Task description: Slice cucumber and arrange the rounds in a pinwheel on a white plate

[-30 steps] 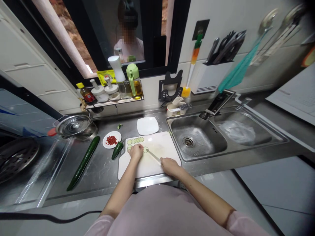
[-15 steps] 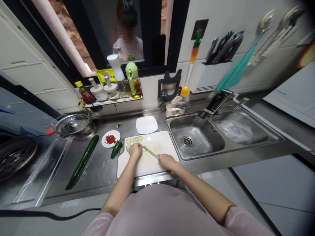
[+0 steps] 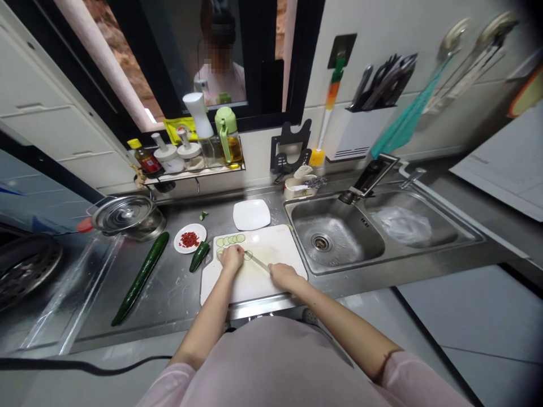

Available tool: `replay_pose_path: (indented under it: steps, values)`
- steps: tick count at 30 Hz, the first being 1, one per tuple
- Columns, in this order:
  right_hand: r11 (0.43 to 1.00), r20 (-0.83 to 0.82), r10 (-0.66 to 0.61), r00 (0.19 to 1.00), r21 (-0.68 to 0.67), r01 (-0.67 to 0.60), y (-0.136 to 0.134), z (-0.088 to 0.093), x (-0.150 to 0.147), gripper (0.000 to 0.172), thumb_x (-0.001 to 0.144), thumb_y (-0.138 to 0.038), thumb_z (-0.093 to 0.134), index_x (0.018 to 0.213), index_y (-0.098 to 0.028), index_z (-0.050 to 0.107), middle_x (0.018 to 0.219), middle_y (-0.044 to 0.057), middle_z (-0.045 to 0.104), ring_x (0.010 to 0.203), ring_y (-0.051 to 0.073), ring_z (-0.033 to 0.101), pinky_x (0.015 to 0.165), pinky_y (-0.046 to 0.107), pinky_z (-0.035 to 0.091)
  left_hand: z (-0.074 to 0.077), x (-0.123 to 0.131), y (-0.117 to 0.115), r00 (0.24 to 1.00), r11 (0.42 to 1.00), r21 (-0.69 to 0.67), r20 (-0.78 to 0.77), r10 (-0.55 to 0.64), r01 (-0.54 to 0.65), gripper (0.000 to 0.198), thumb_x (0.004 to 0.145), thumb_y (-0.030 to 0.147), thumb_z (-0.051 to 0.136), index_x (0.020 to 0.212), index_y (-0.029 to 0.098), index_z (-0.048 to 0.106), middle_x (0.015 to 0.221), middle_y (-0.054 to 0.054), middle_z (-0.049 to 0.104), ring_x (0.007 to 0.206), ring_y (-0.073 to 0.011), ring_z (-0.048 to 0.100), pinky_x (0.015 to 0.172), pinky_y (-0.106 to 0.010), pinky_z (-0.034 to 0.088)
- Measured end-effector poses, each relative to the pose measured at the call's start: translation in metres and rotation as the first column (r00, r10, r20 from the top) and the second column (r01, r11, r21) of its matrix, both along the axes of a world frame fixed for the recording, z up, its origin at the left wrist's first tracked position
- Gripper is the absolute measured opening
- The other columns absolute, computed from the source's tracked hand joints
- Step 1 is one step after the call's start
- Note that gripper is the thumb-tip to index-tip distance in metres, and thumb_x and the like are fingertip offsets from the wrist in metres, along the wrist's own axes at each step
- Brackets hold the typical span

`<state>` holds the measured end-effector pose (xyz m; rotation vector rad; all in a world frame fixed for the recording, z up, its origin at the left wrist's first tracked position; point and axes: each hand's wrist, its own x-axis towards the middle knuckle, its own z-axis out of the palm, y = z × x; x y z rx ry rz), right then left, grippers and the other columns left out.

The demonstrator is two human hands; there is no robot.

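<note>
My right hand (image 3: 283, 276) is closed around the handle of a knife (image 3: 260, 264), its blade pointing left and away across the white cutting board (image 3: 267, 282). The blade's tip is at a thin round cucumber slice (image 3: 248, 256) lying on the board. My left hand (image 3: 232, 258) is closed, its fingertips pinched at the left edge of that slice. Behind it, several cucumber slices (image 3: 231, 240) overlap in a row at the board's far left; another is partly hidden by my left hand. A short cucumber piece (image 3: 199, 257) rests by the board's left edge.
Left of the board are a whole cucumber (image 3: 142, 277), a small plate of red pieces (image 3: 178, 245) and a lidded pot (image 3: 146, 221). A white plate (image 3: 251, 215) stands behind the board. The sink (image 3: 339, 243) lies to the right, below a faucet (image 3: 367, 178). A bottle rack (image 3: 195, 173) hangs behind.
The whole view has shifted slightly. Both hands, the knife and the cucumber slice keep nearly the same places on the board.
</note>
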<state>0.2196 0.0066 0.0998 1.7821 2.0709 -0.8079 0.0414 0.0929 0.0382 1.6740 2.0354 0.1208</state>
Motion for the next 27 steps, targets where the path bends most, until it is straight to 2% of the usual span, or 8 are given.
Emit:
replay_pose_path:
  steps: [27]
  values:
    - [1.0,-0.007,-0.01,1.0,0.001,0.01,-0.0036,-0.0034,-0.001,0.036,0.087,-0.011,0.039,0.115,-0.014,0.06,0.109,0.019,0.067,0.101,0.027,0.065,0.078,0.036,0.049,0.001,-0.0008,0.0006,1.0,1.0,-0.012,-0.018,-0.017,0.017,0.016,0.078,0.033,0.055,0.083,0.03,0.07,0.094,-0.004,0.073,0.103,-0.026,0.06,0.097,-0.045,0.028]
